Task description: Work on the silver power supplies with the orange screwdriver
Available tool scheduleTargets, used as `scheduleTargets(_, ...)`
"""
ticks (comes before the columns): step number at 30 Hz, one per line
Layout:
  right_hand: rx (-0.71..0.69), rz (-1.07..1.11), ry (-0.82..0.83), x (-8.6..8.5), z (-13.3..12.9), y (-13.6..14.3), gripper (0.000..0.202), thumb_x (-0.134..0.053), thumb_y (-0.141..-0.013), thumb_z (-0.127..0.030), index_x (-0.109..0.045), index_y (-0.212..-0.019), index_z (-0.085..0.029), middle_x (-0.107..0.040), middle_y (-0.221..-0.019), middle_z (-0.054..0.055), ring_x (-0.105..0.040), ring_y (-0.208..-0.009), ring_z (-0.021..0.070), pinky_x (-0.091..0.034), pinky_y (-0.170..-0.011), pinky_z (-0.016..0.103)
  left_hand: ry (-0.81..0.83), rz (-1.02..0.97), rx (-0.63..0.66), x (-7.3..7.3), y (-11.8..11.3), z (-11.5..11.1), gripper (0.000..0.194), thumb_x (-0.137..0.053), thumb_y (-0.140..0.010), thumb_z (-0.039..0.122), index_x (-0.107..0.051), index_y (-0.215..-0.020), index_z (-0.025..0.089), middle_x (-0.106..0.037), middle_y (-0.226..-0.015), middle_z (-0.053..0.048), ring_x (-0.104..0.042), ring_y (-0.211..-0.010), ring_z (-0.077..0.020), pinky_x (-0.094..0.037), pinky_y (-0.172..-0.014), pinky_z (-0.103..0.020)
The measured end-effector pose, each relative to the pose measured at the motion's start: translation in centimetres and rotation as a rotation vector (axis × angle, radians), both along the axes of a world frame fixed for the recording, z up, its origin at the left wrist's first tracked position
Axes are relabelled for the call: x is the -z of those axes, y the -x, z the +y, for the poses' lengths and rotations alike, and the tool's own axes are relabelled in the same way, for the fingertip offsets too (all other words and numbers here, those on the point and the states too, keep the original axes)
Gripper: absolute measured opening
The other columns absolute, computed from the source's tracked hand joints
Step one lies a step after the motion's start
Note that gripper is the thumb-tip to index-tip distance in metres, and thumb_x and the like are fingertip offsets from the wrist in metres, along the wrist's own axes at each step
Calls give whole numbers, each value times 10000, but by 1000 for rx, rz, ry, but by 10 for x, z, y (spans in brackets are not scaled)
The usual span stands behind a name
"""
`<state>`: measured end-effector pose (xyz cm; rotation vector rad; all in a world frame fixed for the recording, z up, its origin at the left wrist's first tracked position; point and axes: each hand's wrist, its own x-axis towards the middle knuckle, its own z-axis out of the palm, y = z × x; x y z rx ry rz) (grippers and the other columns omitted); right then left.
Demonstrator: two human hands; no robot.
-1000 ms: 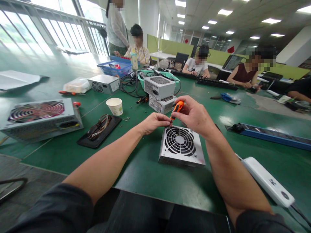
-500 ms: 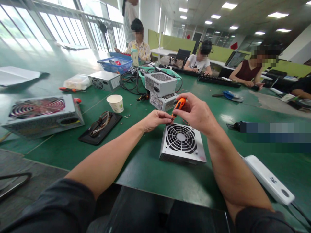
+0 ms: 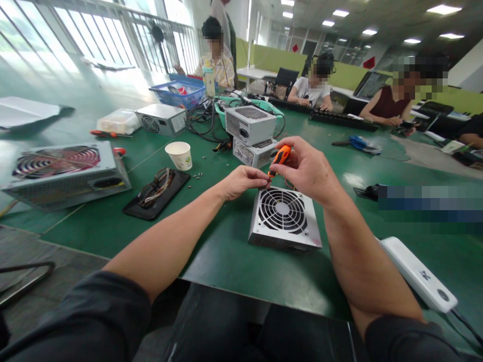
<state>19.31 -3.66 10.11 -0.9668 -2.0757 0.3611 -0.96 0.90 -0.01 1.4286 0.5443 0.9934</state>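
A silver power supply box with a round fan grille (image 3: 284, 211) lies on the green table (image 3: 226, 251) in front of me. My right hand (image 3: 307, 168) grips an orange and black screwdriver (image 3: 282, 154), tilted with its lower end near the box's back left corner. My left hand (image 3: 245, 183) is at that same corner, thumb and fingers pinched together beside the screwdriver's lower end. Whatever lies between those fingertips is too small to make out. Thin wires show behind the box, partly covered by my right hand.
Two stacked power supplies (image 3: 249, 123) stand just behind my hands. To the left are a paper cup (image 3: 178, 155), small screws, glasses on a black tray (image 3: 169, 198) and a large power supply (image 3: 68, 176). A white power strip (image 3: 417, 274) lies right. People sit across the table.
The view has shifted slightly. Both hands stay at the box's back left corner, and the screwdriver leans a little more. A person across the table has moved a hand.
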Motion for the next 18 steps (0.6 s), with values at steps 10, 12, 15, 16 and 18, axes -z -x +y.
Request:
scheduleTargets(10, -12, 25, 32, -4, -4, 0, 373, -756, -828, -236, -604, -1168, -266, -641, -866, -36, -660, -739, 161, -532, -711, 319, 5, -13, -16, -2, -1, -1, 303, -930, -701, 352, -829, -890, 139, -806, -868, -78, -721, -821, -164, -544, -883, -341)
scheduleTargets(12, -13, 49, 28, -8, -6, -1, 370, -749, -834, -229, -600, -1171, -260, -651, -879, -31, -672, -761, 165, -549, -749, 328, -5, -23, -34, -5, -3, -3, 325, -924, -711, 354, -834, -951, 153, -815, -908, -79, -729, -850, -168, -545, -914, -346)
scheduleTargets(15, -5, 97, 22, -18, -11, -7, 375, -753, -829, -231, -592, -1167, -260, -666, -891, -25, -689, -785, 175, -577, -786, 344, -25, -24, -47, -9, -5, -6, 408, -904, -739, 366, -820, -1089, 175, -817, -1053, -97, -740, -943, -190, -545, -968, -366)
scheduleTargets(16, 7, 107, 16, -22, -13, -11, 383, -757, -827, -239, -588, -1170, -263, -672, -896, -22, -694, -791, 180, -585, -791, 351, -36, -9, -49, -10, -6, -7, 420, -895, -749, 371, -814, -1113, 176, -812, -1091, -103, -741, -969, -198, -545, -981, -374)
scheduleTargets(18, 52, 104, -10, -32, -17, -23, 401, -770, -820, -262, -583, -1174, -268, -682, -905, -14, -699, -790, 189, -593, -779, 363, -64, 54, -51, -11, -6, -8, 397, -871, -772, 379, -814, -1104, 168, -807, -1115, -109, -740, -988, -205, -546, -992, -383)
